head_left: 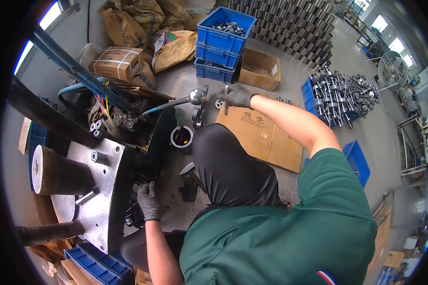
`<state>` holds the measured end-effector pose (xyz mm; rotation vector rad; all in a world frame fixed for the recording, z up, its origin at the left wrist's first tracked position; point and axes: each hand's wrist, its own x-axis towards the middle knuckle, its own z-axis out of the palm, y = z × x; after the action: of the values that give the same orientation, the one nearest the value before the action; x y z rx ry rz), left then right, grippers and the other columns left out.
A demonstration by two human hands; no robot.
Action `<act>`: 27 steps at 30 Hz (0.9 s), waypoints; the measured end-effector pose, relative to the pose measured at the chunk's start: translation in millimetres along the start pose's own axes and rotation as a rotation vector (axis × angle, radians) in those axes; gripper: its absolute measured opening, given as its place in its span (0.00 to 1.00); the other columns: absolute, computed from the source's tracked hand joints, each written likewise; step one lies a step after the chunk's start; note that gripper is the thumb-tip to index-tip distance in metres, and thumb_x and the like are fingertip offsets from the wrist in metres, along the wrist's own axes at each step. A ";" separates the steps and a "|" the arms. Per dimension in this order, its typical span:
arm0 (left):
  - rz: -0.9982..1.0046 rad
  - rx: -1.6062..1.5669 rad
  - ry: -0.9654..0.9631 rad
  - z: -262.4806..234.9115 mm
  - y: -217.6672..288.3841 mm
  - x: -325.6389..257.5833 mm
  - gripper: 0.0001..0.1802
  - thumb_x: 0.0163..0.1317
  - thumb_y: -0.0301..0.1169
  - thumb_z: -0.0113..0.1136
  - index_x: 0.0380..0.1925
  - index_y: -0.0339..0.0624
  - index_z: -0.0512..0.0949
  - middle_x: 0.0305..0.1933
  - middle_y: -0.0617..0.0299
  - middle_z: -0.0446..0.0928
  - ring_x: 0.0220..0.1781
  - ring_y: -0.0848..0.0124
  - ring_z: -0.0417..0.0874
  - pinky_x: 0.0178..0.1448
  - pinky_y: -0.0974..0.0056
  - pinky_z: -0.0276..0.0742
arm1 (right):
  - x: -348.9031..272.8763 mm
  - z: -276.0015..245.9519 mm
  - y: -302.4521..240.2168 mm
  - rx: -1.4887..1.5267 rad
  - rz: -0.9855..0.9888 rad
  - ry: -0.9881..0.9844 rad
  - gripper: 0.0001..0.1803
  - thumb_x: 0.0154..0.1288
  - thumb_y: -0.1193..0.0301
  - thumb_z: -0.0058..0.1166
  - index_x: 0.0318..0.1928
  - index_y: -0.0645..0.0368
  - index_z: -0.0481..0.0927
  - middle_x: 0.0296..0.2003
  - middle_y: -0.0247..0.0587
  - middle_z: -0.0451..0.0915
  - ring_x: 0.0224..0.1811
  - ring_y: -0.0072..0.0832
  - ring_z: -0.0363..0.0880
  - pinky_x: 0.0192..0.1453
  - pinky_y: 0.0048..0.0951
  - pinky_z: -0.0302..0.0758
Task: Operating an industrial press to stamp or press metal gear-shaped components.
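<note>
My left hand [149, 202], in a grey knit glove, is beside the dark front edge of the press-like machine. Its fingers are stretched out and slightly apart, and I see nothing held in them. Just left of it is the machine's bright steel plate [110, 190], with a small bearing-like ring [99, 157] and a steel pin [87, 196] on it. My right hand [238, 97], gloved in dark grey, reaches forward above a flattened cardboard sheet [252, 124], fingers spread. Near its fingertips are a round metal part with holes [218, 104] and a lever's shiny ball knob [197, 96].
A thick steel cylinder [62, 171] stands out at the machine's left. On the floor are a round pot [181, 136] and a hammer-like tool [190, 172]. Stacked blue crates [218, 47], an open carton [259, 69] and a crate of shafts [309, 99] lie farther off.
</note>
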<state>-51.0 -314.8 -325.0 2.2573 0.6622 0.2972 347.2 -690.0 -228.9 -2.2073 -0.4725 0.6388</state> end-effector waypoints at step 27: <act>-0.091 0.360 -0.437 10.2 -74.3 -39.3 0.23 0.74 0.31 0.59 0.66 0.37 0.80 0.63 0.39 0.85 0.66 0.42 0.85 0.68 0.49 0.80 | -159.6 -114.4 458.2 1.064 0.555 1.581 0.26 0.73 0.53 0.66 0.42 0.71 0.85 0.33 0.50 0.87 0.24 0.40 0.88 0.27 0.41 0.83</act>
<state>-107.3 -299.0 -386.2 2.5028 0.6152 -0.3827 343.5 -1127.8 -467.3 -1.1536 1.0672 -0.6035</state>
